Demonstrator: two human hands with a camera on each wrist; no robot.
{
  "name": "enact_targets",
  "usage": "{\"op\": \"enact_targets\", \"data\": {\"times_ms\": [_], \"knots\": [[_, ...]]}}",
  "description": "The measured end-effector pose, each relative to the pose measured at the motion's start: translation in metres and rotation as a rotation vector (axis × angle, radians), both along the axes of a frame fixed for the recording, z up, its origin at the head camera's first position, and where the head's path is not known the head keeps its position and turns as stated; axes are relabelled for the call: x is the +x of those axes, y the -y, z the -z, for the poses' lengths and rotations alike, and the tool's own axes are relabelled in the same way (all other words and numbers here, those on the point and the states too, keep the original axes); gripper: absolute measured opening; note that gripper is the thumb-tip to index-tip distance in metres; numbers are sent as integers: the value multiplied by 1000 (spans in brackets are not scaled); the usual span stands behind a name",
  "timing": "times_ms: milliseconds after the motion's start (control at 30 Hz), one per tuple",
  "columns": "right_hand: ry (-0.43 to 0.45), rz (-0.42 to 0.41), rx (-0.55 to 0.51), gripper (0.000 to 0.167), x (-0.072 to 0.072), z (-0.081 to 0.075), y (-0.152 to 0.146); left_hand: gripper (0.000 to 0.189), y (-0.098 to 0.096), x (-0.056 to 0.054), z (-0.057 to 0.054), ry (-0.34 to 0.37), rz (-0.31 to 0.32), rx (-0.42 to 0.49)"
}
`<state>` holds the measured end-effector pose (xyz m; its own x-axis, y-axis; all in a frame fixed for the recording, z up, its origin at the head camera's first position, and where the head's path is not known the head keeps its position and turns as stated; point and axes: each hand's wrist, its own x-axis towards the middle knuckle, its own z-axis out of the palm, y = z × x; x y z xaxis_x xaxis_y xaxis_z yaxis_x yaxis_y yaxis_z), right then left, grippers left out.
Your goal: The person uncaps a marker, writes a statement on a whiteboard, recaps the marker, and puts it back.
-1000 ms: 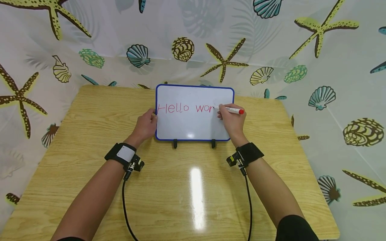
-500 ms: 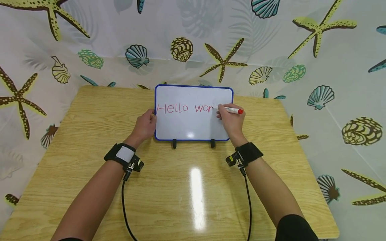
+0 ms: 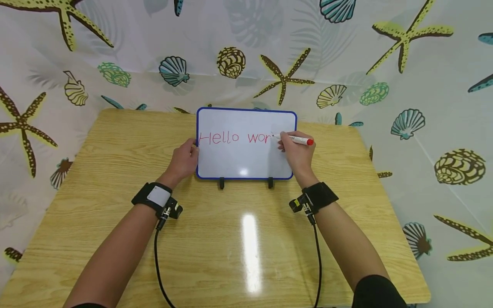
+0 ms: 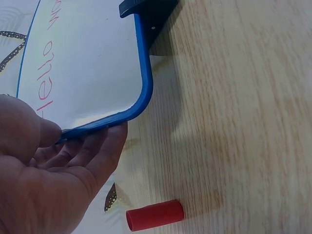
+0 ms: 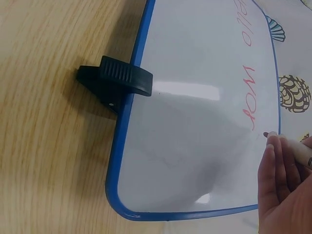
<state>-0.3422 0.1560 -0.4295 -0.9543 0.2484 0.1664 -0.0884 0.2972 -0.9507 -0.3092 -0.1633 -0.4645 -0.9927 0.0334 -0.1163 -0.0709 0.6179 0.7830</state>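
A small whiteboard [image 3: 239, 160] with a blue frame stands tilted back on the table, bearing the red handwriting "Hello wor" [image 3: 218, 137]. My left hand [image 3: 184, 159] holds its left edge; in the left wrist view the thumb lies at the front and the fingers reach behind. A white marker [image 3: 301, 140] with a red end is pinched in my right hand [image 3: 298, 156], in front of the board's right part. Its dark tip is just right of the "r"; whether it touches the surface I cannot tell. In the right wrist view, the hand hides part of the marker [image 5: 298, 151].
Two black stand feet [image 3: 221, 183] hook the board's lower edge. A red marker cap [image 4: 156, 215] lies on the wooden table [image 3: 215, 239] near the left hand. Cables [image 3: 158, 265] run from both wrist cameras. A shell-patterned cloth [image 3: 138, 38] hangs behind.
The marker's tip has shifted slightly right and up, a little away from the "r". My left hand keeps its hold on the board. The head view has drifted slightly.
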Motion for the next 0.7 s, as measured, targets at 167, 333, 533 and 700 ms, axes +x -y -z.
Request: {"op": "enact_targets", "data": {"times_ms": [167, 333, 533, 700], "knots": [[2, -1, 0, 26, 1, 0, -1, 41, -1, 0, 0, 0, -3, -3], [4, 1, -3, 26, 0, 3, -3, 41, -1, -1, 0, -3, -1, -9], [2, -2, -13, 26, -2, 5, -3, 42, -1, 0, -2, 4, -1, -7], [5, -6, -15, 27, -3, 7, -4, 42, -1, 0, 0, 13, -6, -6]]}}
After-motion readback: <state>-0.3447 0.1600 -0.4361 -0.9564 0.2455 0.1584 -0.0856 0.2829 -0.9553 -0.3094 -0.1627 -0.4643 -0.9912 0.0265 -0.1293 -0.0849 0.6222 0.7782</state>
